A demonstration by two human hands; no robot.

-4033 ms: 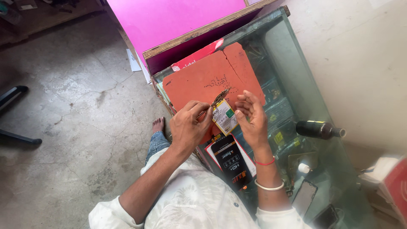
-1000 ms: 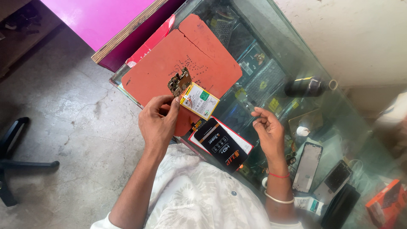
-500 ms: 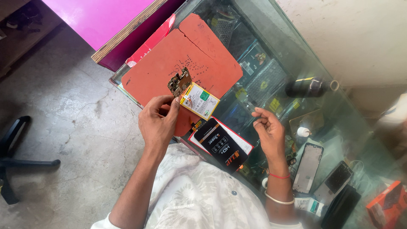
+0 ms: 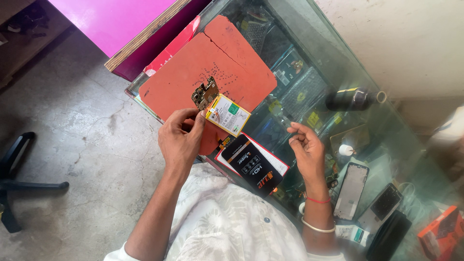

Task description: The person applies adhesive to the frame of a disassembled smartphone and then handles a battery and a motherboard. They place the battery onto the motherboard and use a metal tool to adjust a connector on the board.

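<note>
Our left hand (image 4: 180, 140) pinches the near corner of an opened phone assembly (image 4: 220, 108), thumb and fingertips pressed together on its edge, and holds it up just above the worktop. The assembly is flat and tilted. Most of it is a pale yellow battery (image 4: 229, 115) with a white label and a small green patch, and at its far end sits a bare circuit board (image 4: 204, 94), brownish with metal shields and small parts. A short ribbon with a connector (image 4: 224, 143) hangs from its lower edge.

Our right hand (image 4: 305, 147) is well apart from the assembly, off to the right over the glass. Its fingers are curled and the thumb meets the forefinger; whether anything small is held between them, we cannot tell. A red thread and a white bangle circle that wrist.

Under the assembly lies a red-orange mat (image 4: 217, 63), cracked near its far end. Just below, between our hands, lies a black packet (image 4: 252, 165) on a white and red card. The worktop (image 4: 314, 43) is a glass display case with goods showing through. On it, to the right, lie a dark bottle (image 4: 354, 99), a phone frame (image 4: 352, 189) and a dark phone (image 4: 385, 203).
</note>
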